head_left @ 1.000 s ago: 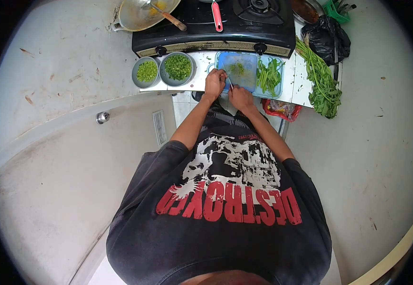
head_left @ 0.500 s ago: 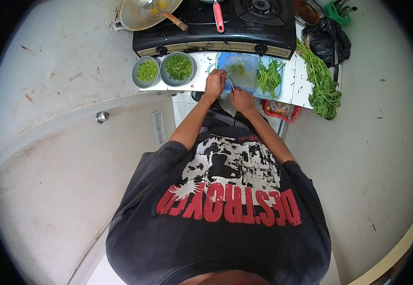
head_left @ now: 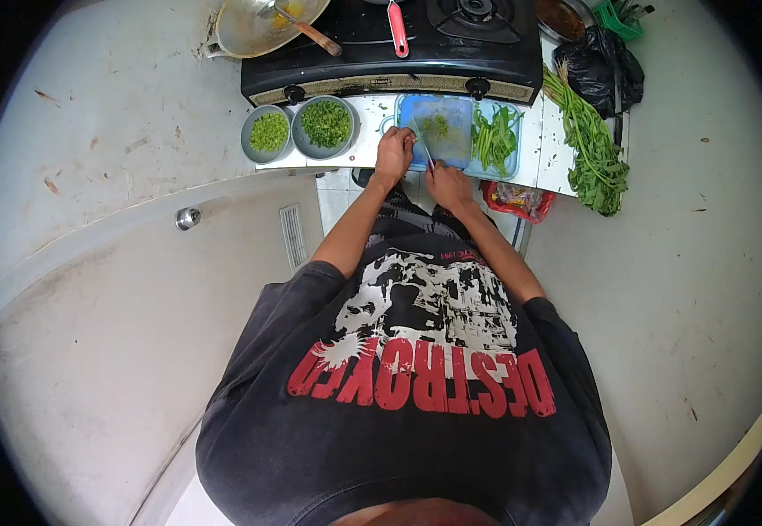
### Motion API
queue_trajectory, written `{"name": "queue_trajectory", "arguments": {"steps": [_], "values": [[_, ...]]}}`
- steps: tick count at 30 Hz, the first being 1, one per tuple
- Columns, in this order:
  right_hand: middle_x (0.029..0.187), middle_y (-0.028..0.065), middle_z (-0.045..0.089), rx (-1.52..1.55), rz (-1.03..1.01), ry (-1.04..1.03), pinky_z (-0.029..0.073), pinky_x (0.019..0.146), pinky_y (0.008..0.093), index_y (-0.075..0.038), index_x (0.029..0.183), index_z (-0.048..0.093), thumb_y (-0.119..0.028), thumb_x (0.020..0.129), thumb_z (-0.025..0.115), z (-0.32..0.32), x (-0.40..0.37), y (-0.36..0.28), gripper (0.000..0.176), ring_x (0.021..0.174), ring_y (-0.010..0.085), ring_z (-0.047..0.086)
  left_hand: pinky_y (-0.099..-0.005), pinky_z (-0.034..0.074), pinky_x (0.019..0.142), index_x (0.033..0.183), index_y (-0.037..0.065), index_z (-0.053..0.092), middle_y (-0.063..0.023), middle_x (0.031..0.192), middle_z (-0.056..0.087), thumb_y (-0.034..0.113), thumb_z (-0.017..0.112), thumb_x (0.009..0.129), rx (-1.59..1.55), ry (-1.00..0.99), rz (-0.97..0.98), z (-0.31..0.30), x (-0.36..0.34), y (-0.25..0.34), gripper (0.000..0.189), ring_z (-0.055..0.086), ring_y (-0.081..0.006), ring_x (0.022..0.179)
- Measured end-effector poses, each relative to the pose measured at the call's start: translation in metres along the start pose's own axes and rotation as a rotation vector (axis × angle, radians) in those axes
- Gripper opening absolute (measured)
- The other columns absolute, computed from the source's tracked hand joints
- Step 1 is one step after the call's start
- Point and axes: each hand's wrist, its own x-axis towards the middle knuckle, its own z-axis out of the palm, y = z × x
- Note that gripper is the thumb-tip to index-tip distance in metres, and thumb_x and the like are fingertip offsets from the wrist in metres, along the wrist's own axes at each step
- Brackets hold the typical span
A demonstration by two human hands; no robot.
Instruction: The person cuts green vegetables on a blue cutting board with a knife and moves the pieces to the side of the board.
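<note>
My right hand [head_left: 448, 184] is wrapped round the handle of a knife [head_left: 425, 151], whose blade points up and left over the blue cutting board [head_left: 455, 110]. At the board's left edge my left hand [head_left: 394, 154] is closed, its fingertips beside the blade; what they pinch is too small to make out. Chopped green bits [head_left: 434, 126] lie on the board. Cut leafy greens [head_left: 495, 140] rest on the blue tray [head_left: 514, 167] at its right side.
Two grey bowls hold chopped greens, one paler [head_left: 269, 132], one darker [head_left: 326, 122]. Behind stands a black stove [head_left: 355, 66] with a wok [head_left: 254, 31]. A leafy bunch [head_left: 593, 153], a black bag [head_left: 607, 74] and a green basket [head_left: 618, 22] are at right; a red basket [head_left: 519, 203] sits below.
The whole view has shifted slightly, so the stove and bowls appear a little further up and left. The knife blade looks slightly more upright between my hands.
</note>
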Motion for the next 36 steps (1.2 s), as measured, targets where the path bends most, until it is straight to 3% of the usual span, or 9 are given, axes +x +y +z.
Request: {"name": "queue_trajectory", "arguments": {"steps": [11, 18, 21, 30, 36], "values": [[0.087, 0.0282, 0.071, -0.003, -0.036, 0.034, 0.057, 0.078, 0.0538, 0.004, 0.099, 0.065, -0.033, 0.097, 0.056, 0.010, 0.029, -0.011, 0.038, 0.083, 0.0455, 0.071, -0.0399, 0.055, 0.072, 0.092, 0.000, 0.069, -0.0176, 0.088, 0.065, -0.004, 0.062, 0.087, 0.011, -0.014, -0.059, -0.004, 0.002, 0.009, 0.009, 0.068, -0.0325, 0.077], [0.086, 0.0284, 0.071, -0.038, -0.022, 0.014, 0.057, 0.078, 0.0539, 0.004, 0.096, 0.065, -0.034, 0.098, 0.055, 0.011, 0.002, -0.001, 0.040, 0.083, 0.0447, 0.071, -0.0409, 0.054, 0.072, 0.091, 0.001, 0.069, -0.0180, 0.087, 0.065, -0.004, 0.063, 0.085, -0.037, -0.001, -0.090, -0.003, 0.001, 0.008, 0.010, 0.068, -0.0331, 0.077], [0.086, 0.0284, 0.071, -0.042, -0.017, 0.011, 0.057, 0.078, 0.0541, 0.004, 0.096, 0.066, -0.035, 0.098, 0.054, 0.010, 0.005, -0.002, 0.041, 0.083, 0.0446, 0.071, -0.0442, 0.054, 0.074, 0.087, 0.001, 0.068, -0.0185, 0.084, 0.064, -0.008, 0.060, 0.081, -0.010, -0.012, -0.063, -0.004, 0.003, 0.007, 0.013, 0.065, -0.0373, 0.080], [0.090, 0.0286, 0.071, -0.035, 0.029, 0.015, 0.057, 0.082, 0.0539, 0.004, 0.100, 0.065, -0.031, 0.096, 0.056, 0.001, 0.014, -0.005, 0.037, 0.088, 0.0453, 0.071, -0.0457, 0.053, 0.076, 0.087, 0.001, 0.069, -0.0193, 0.084, 0.063, -0.003, 0.059, 0.085, -0.068, 0.005, -0.093, -0.003, 0.001, 0.008, 0.010, 0.064, -0.0378, 0.082], [0.087, 0.0289, 0.071, -0.029, -0.022, 0.015, 0.057, 0.078, 0.0544, 0.003, 0.099, 0.065, -0.034, 0.098, 0.055, 0.006, 0.006, -0.006, 0.039, 0.084, 0.0446, 0.071, -0.0423, 0.054, 0.071, 0.089, 0.001, 0.070, -0.0186, 0.086, 0.062, -0.004, 0.064, 0.084, 0.062, 0.016, -0.031, -0.003, 0.001, 0.004, 0.009, 0.066, -0.0334, 0.075]]}}
